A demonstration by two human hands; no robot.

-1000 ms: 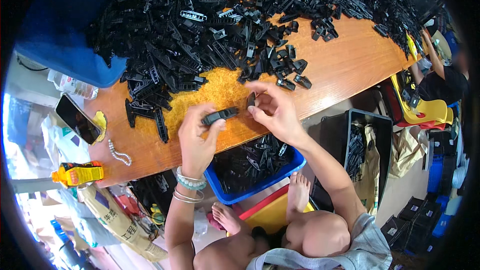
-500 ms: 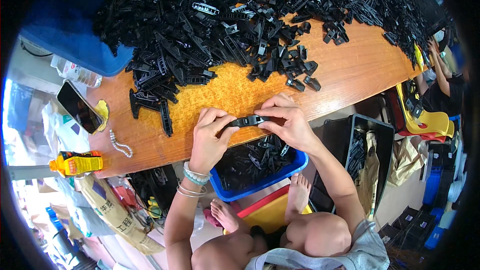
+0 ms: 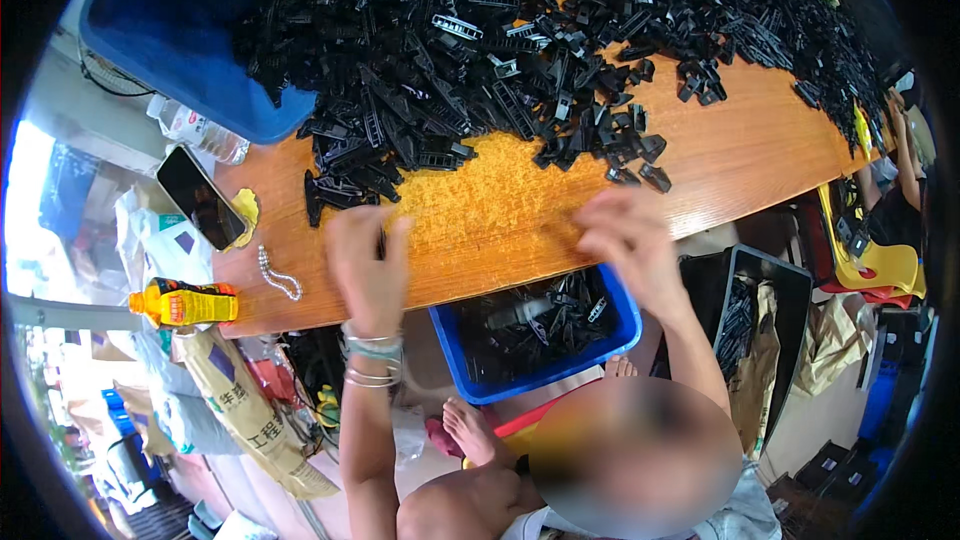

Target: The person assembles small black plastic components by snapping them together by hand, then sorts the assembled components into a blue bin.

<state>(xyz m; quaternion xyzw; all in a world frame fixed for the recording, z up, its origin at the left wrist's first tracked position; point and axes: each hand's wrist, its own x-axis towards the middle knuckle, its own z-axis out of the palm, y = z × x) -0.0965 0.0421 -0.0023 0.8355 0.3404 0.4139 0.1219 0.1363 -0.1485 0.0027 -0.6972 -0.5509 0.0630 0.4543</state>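
Note:
My left hand is over the table at the near left fringe of a heap of black plastic parts. Motion smears its fingers, and a dark sliver shows between them and the thumb; whether it is gripped I cannot tell. My right hand hovers by the table's near edge, blurred, with its fingers loosely bent and apart and no part visible in it. Below the edge, between my forearms, a blue bin holds more black parts. A pale blurred streak shows over them.
On the wooden table's left lie a phone, a beaded bracelet and a yellow-and-black bottle. A large blue tub stands behind. Right of my legs is a black crate; another person's arm shows far right.
The black clip-like part held between both hands is gone from them. My hands have separated, the left moving left toward the heap's edge, the right staying at the right. The view has shifted slightly.

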